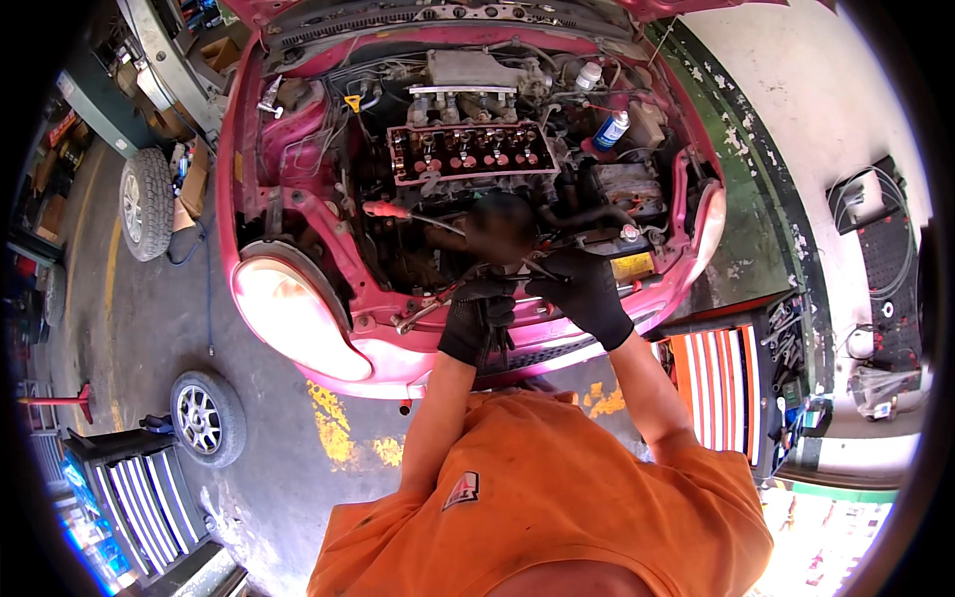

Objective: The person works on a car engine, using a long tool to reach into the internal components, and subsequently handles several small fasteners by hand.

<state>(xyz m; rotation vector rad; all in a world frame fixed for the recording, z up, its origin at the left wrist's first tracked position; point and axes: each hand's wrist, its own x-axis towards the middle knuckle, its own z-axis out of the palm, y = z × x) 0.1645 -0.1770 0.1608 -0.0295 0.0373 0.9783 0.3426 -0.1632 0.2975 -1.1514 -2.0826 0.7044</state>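
Observation:
Black gloves cover both my hands over the front edge of a pink car's engine bay. My left hand is closed, fingers curled, and what it grips is hidden. Close beside it, my right hand is also closed, with a thin dark tool-like piece showing at its fingertips; its kind is unclear. A metal wrench lies along the front panel just left of my left hand. Beyond the hands rests a screwdriver with a red handle. A dark blurred patch hides the parts past my fingers.
The engine's open top shows its valve gear. A blue spray can stands to its right, near a white-capped bottle. Tool chests stand at right and lower left. Loose wheels sit on the left floor.

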